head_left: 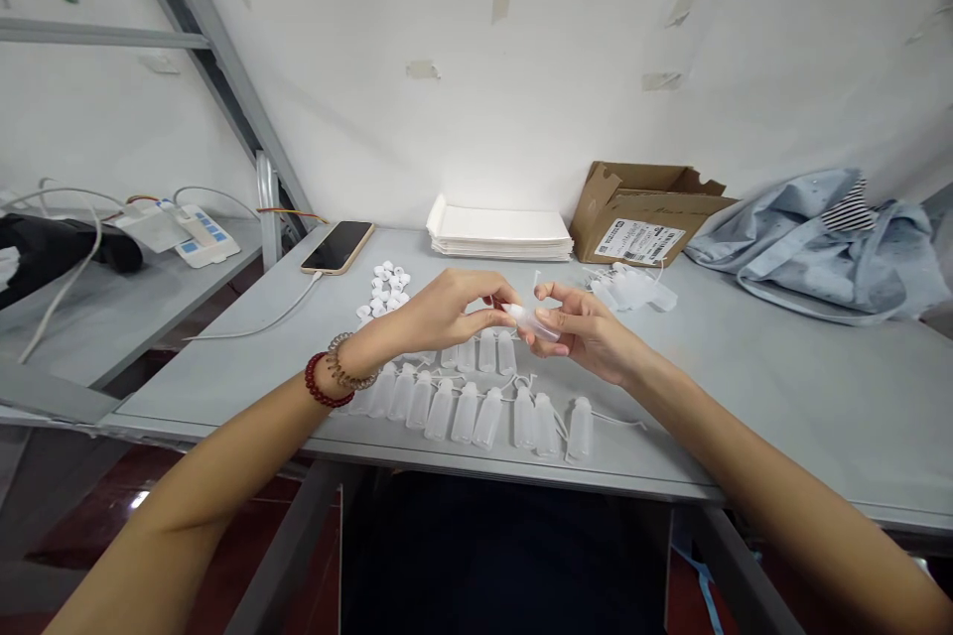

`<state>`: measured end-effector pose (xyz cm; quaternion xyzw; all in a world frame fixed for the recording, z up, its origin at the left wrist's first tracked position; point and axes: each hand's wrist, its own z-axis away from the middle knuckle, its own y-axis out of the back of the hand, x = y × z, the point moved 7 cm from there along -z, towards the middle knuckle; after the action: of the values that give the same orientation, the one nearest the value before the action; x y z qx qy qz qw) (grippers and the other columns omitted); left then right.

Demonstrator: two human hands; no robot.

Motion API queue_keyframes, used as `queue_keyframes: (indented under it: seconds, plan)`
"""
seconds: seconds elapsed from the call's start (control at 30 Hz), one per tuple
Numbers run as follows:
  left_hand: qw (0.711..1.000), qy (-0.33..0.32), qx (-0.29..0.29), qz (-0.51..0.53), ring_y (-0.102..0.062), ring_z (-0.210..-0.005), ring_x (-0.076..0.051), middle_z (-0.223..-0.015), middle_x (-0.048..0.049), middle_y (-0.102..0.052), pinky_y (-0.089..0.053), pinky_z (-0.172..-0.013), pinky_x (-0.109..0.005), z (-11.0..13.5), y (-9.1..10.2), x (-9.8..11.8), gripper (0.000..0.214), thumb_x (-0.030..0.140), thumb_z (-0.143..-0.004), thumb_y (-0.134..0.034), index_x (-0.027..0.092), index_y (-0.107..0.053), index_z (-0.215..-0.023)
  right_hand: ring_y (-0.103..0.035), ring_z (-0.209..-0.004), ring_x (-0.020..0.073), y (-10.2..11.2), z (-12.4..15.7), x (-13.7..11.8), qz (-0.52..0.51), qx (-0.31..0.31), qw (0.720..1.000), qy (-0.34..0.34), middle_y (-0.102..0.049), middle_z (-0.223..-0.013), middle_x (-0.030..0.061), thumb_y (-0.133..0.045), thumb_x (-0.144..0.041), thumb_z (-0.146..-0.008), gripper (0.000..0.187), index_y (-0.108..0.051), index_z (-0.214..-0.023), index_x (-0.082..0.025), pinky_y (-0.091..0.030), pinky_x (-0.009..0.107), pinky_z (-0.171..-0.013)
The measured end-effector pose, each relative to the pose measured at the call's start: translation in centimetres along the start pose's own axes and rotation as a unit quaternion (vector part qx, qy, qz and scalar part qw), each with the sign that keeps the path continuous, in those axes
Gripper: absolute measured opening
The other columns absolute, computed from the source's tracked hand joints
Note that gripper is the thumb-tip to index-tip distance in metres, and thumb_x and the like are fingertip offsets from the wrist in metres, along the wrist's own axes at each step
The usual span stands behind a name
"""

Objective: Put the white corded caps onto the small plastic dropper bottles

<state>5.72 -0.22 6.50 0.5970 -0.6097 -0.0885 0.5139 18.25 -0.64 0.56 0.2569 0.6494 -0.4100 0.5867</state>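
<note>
Above the table's middle, my right hand [592,325] holds a small translucent plastic bottle [537,324], tilted with its neck toward the left. My left hand [454,306] pinches with thumb and fingertips at the white cap [512,312] on that neck. How tightly the cap sits cannot be made out. Beneath both hands, rows of similar small bottles [466,412] lie on the grey table, several with thin white cords. Past my left wrist is a cluster of loose white caps [385,290]. Beyond my right hand lies a heap of translucent bottles [632,288].
A phone [339,247] with a charging cable lies at the back left. Against the wall are a stack of white sheets or envelopes [498,233], an open cardboard box [647,213] and a light-blue cloth bag [811,243]. A power strip [204,233] rests on the left-hand table.
</note>
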Motion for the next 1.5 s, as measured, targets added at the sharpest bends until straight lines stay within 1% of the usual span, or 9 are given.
queue_keyframes:
  seconds: [0.13,0.27,0.43,0.53,0.67,0.9,1.13,1.3,1.5]
  plan:
    - [0.997,0.077,0.001,0.023,-0.057,-0.065,-0.01,-0.072,-0.0006,-0.064,-0.043,-0.059,-0.021,-0.1,0.1,-1.2,0.026,0.037,-0.09,-0.055,0.015,-0.063,-0.078,-0.04,-0.05,0.0084,-0.3,0.3,-1.0,0.082,0.027,0.995,0.059,-0.066,-0.073,-0.0008,-0.062,-0.036,-0.086,0.028,-0.037,-0.093,-0.025,-0.03,0.028,-0.057]
    - [0.984,0.163,-0.041,0.059,-0.048,-0.05,-0.008,-0.053,0.002,-0.052,-0.034,-0.047,-0.019,0.0,-0.8,-2.6,0.048,0.045,-0.094,-0.043,0.015,-0.049,-0.057,-0.043,-0.057,0.0104,-0.8,0.8,-2.0,0.2,0.066,0.971,0.117,-0.059,-0.067,-0.0042,-0.058,-0.04,-0.088,0.027,-0.036,-0.089,-0.025,-0.033,0.028,-0.058]
    - [0.974,0.188,-0.069,0.106,-0.047,-0.051,-0.007,-0.055,0.0011,-0.053,-0.035,-0.048,-0.018,-0.2,-1.4,-2.6,0.044,0.043,-0.092,-0.047,0.015,-0.05,-0.057,-0.04,-0.054,0.0085,-0.8,0.7,-1.6,0.184,0.042,0.977,0.102,-0.063,-0.072,-0.0027,-0.056,-0.04,-0.089,0.027,-0.035,-0.09,-0.024,-0.033,0.027,-0.056]
    - [0.968,0.208,-0.087,0.112,-0.045,-0.049,-0.007,-0.056,0.0005,-0.056,-0.033,-0.046,-0.019,-0.2,-1.6,-2.5,0.04,0.042,-0.091,-0.048,0.014,-0.055,-0.064,-0.048,-0.06,0.0108,0.0,0.4,-1.4,0.152,0.04,0.984,0.089,-0.064,-0.073,-0.0018,-0.057,-0.04,-0.089,0.027,-0.035,-0.091,-0.025,-0.034,0.027,-0.056]
    - [0.972,0.193,-0.096,0.097,-0.045,-0.051,-0.008,-0.062,0.0002,-0.058,-0.033,-0.046,-0.02,-1.0,-1.7,-2.7,0.031,0.04,-0.09,-0.051,0.014,-0.06,-0.076,-0.054,-0.068,0.0133,1.6,0.2,-0.7,0.128,0.045,0.989,0.052,-0.064,-0.073,-0.0012,-0.062,-0.04,-0.086,0.03,-0.035,-0.089,-0.025,-0.034,0.027,-0.057]
    - [0.985,0.069,-0.153,0.032,-0.045,-0.054,-0.01,-0.063,0.0003,-0.056,-0.032,-0.052,-0.023,-5.4,-3.0,-3.4,0.03,0.038,-0.091,-0.049,0.014,-0.058,-0.077,-0.046,-0.056,0.0113,5.7,0.5,0.1,0.058,0.094,0.994,0.019,-0.059,-0.065,-0.0027,-0.066,-0.042,-0.081,0.032,-0.042,-0.086,-0.023,-0.025,0.025,-0.051]
    - [0.961,0.106,-0.247,0.066,-0.041,-0.047,-0.008,-0.055,0.0013,-0.052,-0.031,-0.048,-0.022,-8.0,-3.9,-4.4,0.042,0.038,-0.094,-0.04,0.014,-0.054,-0.062,-0.042,-0.053,0.0113,7.3,0.7,-0.9,0.09,0.146,0.984,0.049,-0.06,-0.067,-0.001,-0.064,-0.046,-0.082,0.032,-0.041,-0.086,-0.023,-0.027,0.027,-0.051]
    - [0.946,0.14,-0.238,0.169,-0.05,-0.052,-0.009,-0.059,0.0009,-0.055,-0.039,-0.05,-0.02,-8.9,-4.7,-3.5,0.041,0.044,-0.092,-0.043,0.015,-0.062,-0.071,-0.035,-0.052,0.0094,7.3,2.7,-3.4,0.182,0.171,0.966,0.061,-0.06,-0.073,-0.0006,-0.056,-0.045,-0.088,0.026,-0.041,-0.086,-0.024,-0.028,0.027,-0.052]
    - [0.949,0.177,-0.173,0.195,-0.054,-0.061,-0.011,-0.068,-0.0017,-0.059,-0.043,-0.056,-0.022,-10.3,-5.7,-1.1,0.039,0.045,-0.092,-0.044,0.015,-0.063,-0.074,-0.04,-0.055,0.0118,9.2,5.5,-7.5,0.333,0.12,0.934,0.041,-0.061,-0.076,0.0011,-0.052,-0.047,-0.09,0.025,-0.043,-0.088,-0.024,-0.031,0.027,-0.05]
